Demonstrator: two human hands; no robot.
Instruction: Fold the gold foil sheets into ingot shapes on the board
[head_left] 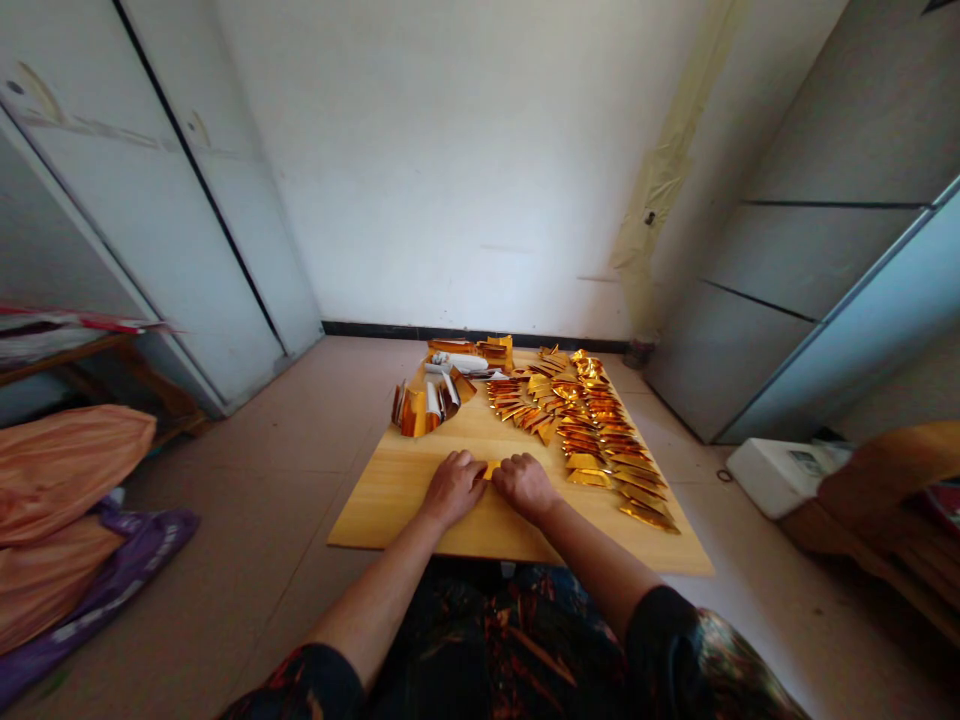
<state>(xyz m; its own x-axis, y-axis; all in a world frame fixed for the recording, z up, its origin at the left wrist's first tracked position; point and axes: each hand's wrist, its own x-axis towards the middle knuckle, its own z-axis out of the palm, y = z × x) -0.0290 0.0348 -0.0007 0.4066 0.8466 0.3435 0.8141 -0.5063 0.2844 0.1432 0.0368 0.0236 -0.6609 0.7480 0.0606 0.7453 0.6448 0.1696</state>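
Over the front half of a low wooden table (390,500), my left hand (453,487) and my right hand (527,486) meet at one small piece of gold foil paper (490,470). Fingers of both hands are closed on it, one hand at each end, and they cover most of it. To the right of my right hand lie overlapping rows of folded gold foil paper pieces (589,465). Beyond my left hand stands a loose stack of curled gold and white foil sheets (431,402).
More gold sheets and a white roll (461,362) lie at the table's far edge. A grey refrigerator (795,230) stands to the right, near a white box (772,475). White cabinets (172,190) and orange and purple bags (67,490) are on the left.
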